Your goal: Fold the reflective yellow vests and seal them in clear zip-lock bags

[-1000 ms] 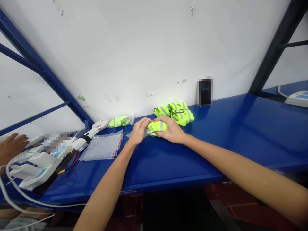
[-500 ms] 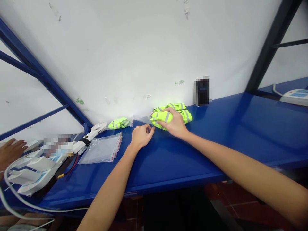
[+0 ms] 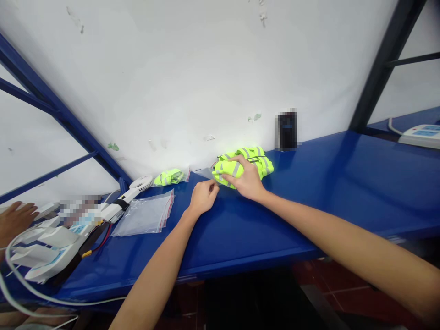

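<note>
Neon-yellow fabric with grey reflective stripes fills the right hand [image 3: 246, 181] in the head view: its fingers are closed over a folded vest [image 3: 227, 168], pressed down on the blue desk [image 3: 309, 206] just in front of the pile of vests [image 3: 260, 161]. Beside it, the left hand [image 3: 202, 197] pinches the edge of a clear bag [image 3: 205, 173] between thumb and fingertips, the bag's mouth touching the folded vest. A second ago both hands clasped that vest together nearer the desk's front edge. Half a second ago the right hand had carried it back to the pile while the left hand lay loose on the desk; since then the left hand has risen to the bag. Left of the left hand lie a bagged vest [image 3: 170, 176], a stack of zip bags [image 3: 146, 213] and a white handheld fan [image 3: 136, 186]. Far to the left, another person's hand [image 3: 15, 218] rests near a white device [image 3: 44, 254].
</note>
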Demonstrator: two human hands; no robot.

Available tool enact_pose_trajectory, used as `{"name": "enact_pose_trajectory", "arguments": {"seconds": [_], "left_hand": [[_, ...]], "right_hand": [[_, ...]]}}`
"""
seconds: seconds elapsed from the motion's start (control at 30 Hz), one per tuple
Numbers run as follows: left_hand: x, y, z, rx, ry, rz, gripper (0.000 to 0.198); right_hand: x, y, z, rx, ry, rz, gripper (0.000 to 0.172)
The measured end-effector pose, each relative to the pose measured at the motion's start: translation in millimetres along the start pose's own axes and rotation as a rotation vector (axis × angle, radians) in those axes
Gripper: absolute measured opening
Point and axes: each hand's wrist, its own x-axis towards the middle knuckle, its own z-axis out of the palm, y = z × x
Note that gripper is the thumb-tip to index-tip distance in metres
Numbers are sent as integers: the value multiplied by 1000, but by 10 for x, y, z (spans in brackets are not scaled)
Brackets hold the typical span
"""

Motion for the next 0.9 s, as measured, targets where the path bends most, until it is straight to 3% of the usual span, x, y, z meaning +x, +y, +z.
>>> {"name": "enact_pose_trajectory", "arguments": {"seconds": [0.17,0.33,0.5,0.63,0.73,0.8,0.9], "left_hand": [[-31,102,26,26,-14,16,21],[-45,228,51,80,155,166,23],[-34,163,-2,119,275,298,15],[-3,0,-137,167,415,225,66],[12,-123,-197,190,271,227,89],[12,-179,-194,211,150,242,86],[5,-210,-159,190,14,249,71]], "right_hand": [[24,31,-4,-27,22,24,35],[36,62,13,-32,-4,-2,36],[13,104,33,-34,-63,-43,36],[6,124,14,-25,-149,-79,38],[-14,131,13,-49,-252,-125,51],[-33,133,19,-81,-324,-141,56],[-50,139,19,-90,-389,-161,47]]}}
